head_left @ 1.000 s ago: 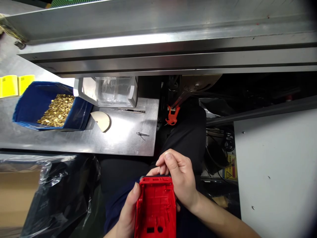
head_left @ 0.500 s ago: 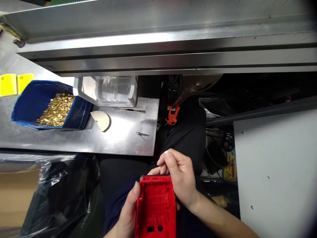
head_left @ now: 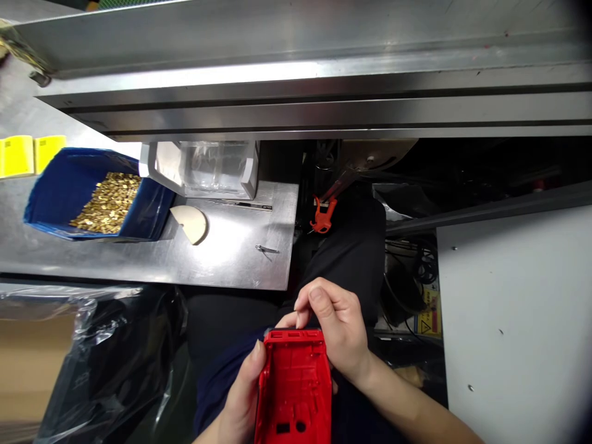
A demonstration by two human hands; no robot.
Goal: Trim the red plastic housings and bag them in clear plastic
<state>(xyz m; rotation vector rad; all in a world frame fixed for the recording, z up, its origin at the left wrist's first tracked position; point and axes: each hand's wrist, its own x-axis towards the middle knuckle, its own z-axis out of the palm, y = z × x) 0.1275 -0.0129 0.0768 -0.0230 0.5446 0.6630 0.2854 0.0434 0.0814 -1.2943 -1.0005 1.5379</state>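
Red moulded plastic formed the housing (head_left: 295, 388), the piece in hand, seen in the head view low and centre over the person's lap. Its long axis ran near to far, the open ribbed side facing up and the far end carrying a row of small slots. Left hand (head_left: 240, 401) gripped the housing along its left edge, thumb pressed against the side wall. Right hand (head_left: 337, 339) lay at the far right corner, fingers (head_left: 319, 308) curled and pinched together just above the far rim; whether they held a small part could not be told. That hand was the nearer to the slotted end. Further left, a steel bench (head_left: 231, 259) carried a blue bin (head_left: 50, 191) of brass pieces (head_left: 106, 203), well apart from both hands.
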